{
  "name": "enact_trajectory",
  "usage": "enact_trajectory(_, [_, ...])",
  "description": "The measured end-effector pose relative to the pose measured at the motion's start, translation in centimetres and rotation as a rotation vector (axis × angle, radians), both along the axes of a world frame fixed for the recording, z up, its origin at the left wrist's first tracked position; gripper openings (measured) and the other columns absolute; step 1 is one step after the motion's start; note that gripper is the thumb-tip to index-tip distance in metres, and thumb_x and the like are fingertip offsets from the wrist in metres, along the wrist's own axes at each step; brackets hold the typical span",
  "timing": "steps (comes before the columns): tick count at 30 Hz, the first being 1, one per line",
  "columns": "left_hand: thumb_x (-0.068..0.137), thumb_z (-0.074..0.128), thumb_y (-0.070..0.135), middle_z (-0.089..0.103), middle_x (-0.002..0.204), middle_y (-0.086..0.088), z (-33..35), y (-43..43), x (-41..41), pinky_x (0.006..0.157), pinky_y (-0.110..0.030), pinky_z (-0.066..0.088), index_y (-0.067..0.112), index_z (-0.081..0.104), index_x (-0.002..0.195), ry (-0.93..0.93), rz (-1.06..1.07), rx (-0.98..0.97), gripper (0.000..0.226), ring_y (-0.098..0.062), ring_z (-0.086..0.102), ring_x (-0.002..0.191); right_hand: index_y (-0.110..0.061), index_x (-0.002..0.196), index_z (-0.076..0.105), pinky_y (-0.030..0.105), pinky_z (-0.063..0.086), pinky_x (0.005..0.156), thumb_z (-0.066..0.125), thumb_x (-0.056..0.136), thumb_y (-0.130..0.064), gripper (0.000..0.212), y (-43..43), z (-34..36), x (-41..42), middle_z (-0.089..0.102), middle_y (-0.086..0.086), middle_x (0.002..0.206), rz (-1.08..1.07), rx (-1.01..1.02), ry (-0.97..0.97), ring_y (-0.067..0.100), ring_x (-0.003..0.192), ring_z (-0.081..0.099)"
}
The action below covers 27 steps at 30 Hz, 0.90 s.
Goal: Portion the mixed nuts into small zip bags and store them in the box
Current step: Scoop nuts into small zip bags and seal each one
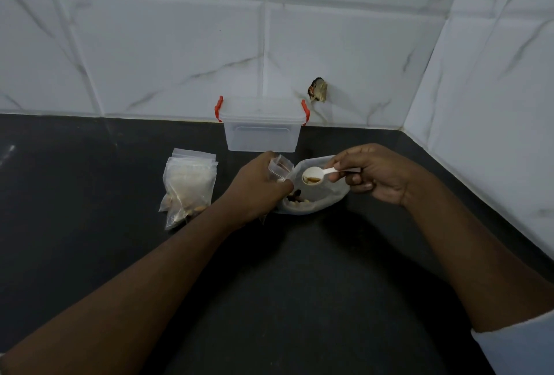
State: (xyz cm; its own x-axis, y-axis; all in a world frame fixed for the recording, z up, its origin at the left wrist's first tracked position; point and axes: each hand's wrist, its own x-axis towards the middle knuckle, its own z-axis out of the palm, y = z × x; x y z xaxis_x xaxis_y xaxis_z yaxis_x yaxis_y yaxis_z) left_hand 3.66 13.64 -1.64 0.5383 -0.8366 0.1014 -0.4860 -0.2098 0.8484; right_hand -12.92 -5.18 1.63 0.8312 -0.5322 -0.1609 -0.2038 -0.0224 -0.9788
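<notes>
- no text, label, brand, number or sign can be read anywhere here.
- the clear box (pixel 261 125) with red clips shows plain plastic, nothing printed that i can make out.
- the small zip bags (pixel 189 187) lying on the dark counter (pixel 90 194) carry no legible print.
- the white spoon (pixel 314 176) and the big bag of nuts (pixel 317 194) bear no markings i can read.
</notes>
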Motion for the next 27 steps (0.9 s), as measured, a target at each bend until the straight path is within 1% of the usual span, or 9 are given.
enact_trajectory(4, [0.092, 0.073, 0.024, 0.060, 0.132, 0.004, 0.0, 0.0, 0.1, 0.071, -0.016, 0.049, 0.024, 0.052, 0.135, -0.004, -0.006, 0.001, 0.049, -0.011, 0.058, 0.108, 0.006, 0.106, 0.073, 0.018, 0.030, 0.045, 0.057, 0.097, 0.002, 0.019, 0.4, 0.4, 0.1, 0.071, 0.027, 0.093, 0.024, 0.009, -0.156, 0.010, 0.054, 0.042])
enact_trajectory(8, [0.090, 0.075, 0.024, 0.058, 0.121, 0.011, 0.1, 0.1, -0.1, 0.070, -0.013, 0.045, 0.024, 0.053, 0.135, -0.001, -0.032, -0.010, 0.050, -0.007, 0.058, 0.101, 0.004, 0.111, 0.072, 0.020, 0.032, 0.049, 0.058, 0.098, 0.001, 0.019, 2.2, 0.7, 0.5, 0.073, 0.027, 0.098, 0.089, -0.062, -0.275, 0.011, 0.058, 0.043])
enact_trajectory(11, [0.088, 0.076, 0.022, 0.061, 0.119, 0.014, -0.2, 0.1, -0.1, 0.072, -0.015, 0.044, 0.025, 0.054, 0.133, 0.005, -0.039, -0.049, 0.050, -0.005, 0.060, 0.100, -0.003, 0.114, 0.074, 0.022, 0.039, 0.056, 0.060, 0.099, 0.000, 0.021, 3.3, 0.7, 0.8, 0.077, 0.020, 0.101, 0.141, -0.255, -0.237, 0.015, 0.064, 0.048])
enact_trajectory(15, [0.088, 0.077, 0.022, 0.061, 0.116, 0.012, -0.2, 0.1, 0.0, 0.072, -0.014, 0.043, 0.025, 0.053, 0.132, 0.020, -0.032, -0.056, 0.051, -0.006, 0.060, 0.101, -0.020, 0.108, 0.080, 0.030, 0.049, 0.067, 0.070, 0.094, -0.007, 0.021, 3.7, 0.6, 0.7, 0.078, 0.004, 0.100, 0.200, -0.570, -0.153, 0.023, 0.079, 0.060])
enact_trajectory(18, [0.088, 0.077, 0.021, 0.058, 0.116, 0.014, -0.2, 0.1, 0.0, 0.072, -0.013, 0.043, 0.025, 0.052, 0.133, 0.029, -0.027, -0.059, 0.052, -0.008, 0.058, 0.105, -0.022, 0.108, 0.079, 0.035, 0.054, 0.074, 0.071, 0.093, -0.006, 0.024, 3.4, 0.8, 0.7, 0.078, -0.003, 0.105, 0.174, -0.607, -0.178, 0.023, 0.096, 0.069])
enact_trajectory(21, [0.090, 0.075, 0.020, 0.058, 0.107, 0.017, 0.0, 0.0, 0.1, 0.065, -0.014, 0.047, 0.030, 0.053, 0.119, 0.048, -0.014, -0.056, 0.038, -0.005, 0.060, 0.095, -0.019, 0.102, 0.080, 0.022, 0.053, 0.069, 0.069, 0.093, -0.003, 0.022, 2.7, 1.2, 0.3, 0.079, -0.004, 0.100, 0.101, -0.642, -0.208, 0.015, 0.089, 0.068])
enact_trajectory(24, [0.092, 0.073, 0.023, 0.060, 0.113, 0.011, 0.0, -0.1, 0.2, 0.069, -0.017, 0.048, 0.027, 0.056, 0.119, 0.092, 0.022, -0.089, 0.032, -0.008, 0.060, 0.097, -0.022, 0.092, 0.080, 0.010, 0.048, 0.072, 0.070, 0.089, -0.001, 0.024, 1.4, 1.5, -0.4, 0.077, -0.011, 0.090, 0.128, -0.806, -0.098, 0.004, 0.086, 0.069])
enact_trajectory(25, [0.093, 0.072, 0.024, 0.061, 0.115, 0.010, 0.0, -0.1, 0.2, 0.072, -0.018, 0.048, 0.025, 0.056, 0.122, 0.102, 0.035, -0.101, 0.034, -0.009, 0.060, 0.099, -0.024, 0.091, 0.081, 0.010, 0.047, 0.073, 0.070, 0.088, -0.002, 0.025, 1.2, 1.3, -0.4, 0.076, -0.014, 0.088, 0.162, -0.859, -0.044, 0.003, 0.086, 0.069])
enact_trajectory(27, [0.093, 0.071, 0.026, 0.061, 0.118, 0.008, 0.0, -0.2, 0.1, 0.075, -0.020, 0.048, 0.023, 0.057, 0.127, 0.107, 0.055, -0.113, 0.037, -0.009, 0.060, 0.102, -0.028, 0.095, 0.082, 0.016, 0.049, 0.074, 0.070, 0.088, -0.008, 0.024, 1.4, 0.7, -0.1, 0.076, -0.016, 0.089, 0.230, -0.924, 0.048, 0.003, 0.086, 0.068])
